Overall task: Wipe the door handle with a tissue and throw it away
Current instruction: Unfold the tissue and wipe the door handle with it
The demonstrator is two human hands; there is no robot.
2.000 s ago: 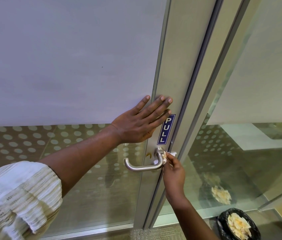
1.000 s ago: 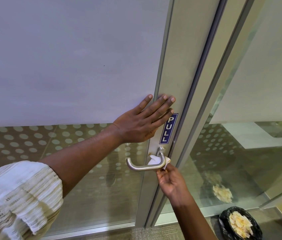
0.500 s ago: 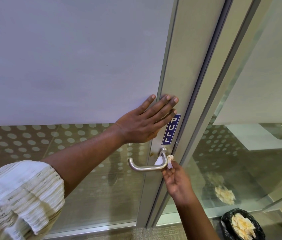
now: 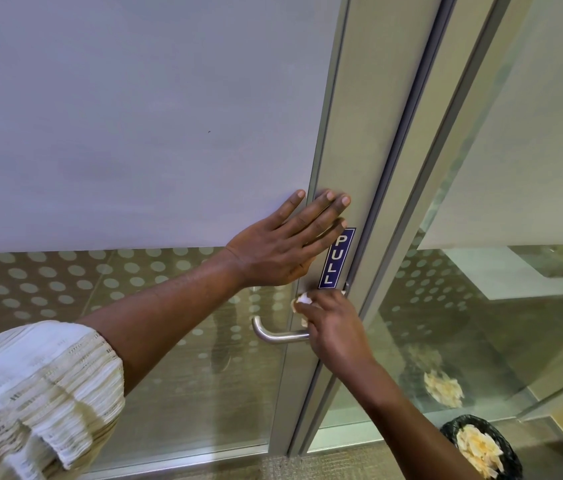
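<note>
Tissue [image 4: 303, 299]: small white wad, bunched in the right hand [image 4: 333, 327], pressed vs the base of the door handle [image 4: 278, 335] where the lever meets the door frame [image 4: 359, 140], just below the PULL sticker [image 4: 337, 258]. Right fingers [image 4: 314, 308] curled tight round the wad, only a scrap of it shows. Left hand [image 4: 283, 247] flat on the door, fingers spread wide, holding nothing, tips across the frame edge, just above the handle.

Risks, as I judge them:
- Wad is small & mostly hidden in the grip, so bare skin could rub the metal instead of paper, w/ part of the lever left unwiped. The long bar out to the left end is uncovered now.
- Thin tissue may tear or shed on the base edge if pushed hard.
- Pressing down on the lever could unlatch the door; left palm prob. braces vs that, but if it slips the door swings.
- Bin [image 4: 481, 448] sits low at right, near the glass panel [image 4: 481, 306]; a loose toss could miss, since it looks nearly full & light paper drifts.

Count: 1 tissue in hand, 1 handle, 1 sticker, 1 bin w/ black liner [image 4: 451, 429] holding several crumpled tissues [image 4: 479, 450] (can't count exactly), 2 hands, 1 pale knit sleeve [image 4: 31, 393]. The paper heap [image 4: 444, 388] seen in the glass looks like a reflection, not a 2nd bin.
</note>
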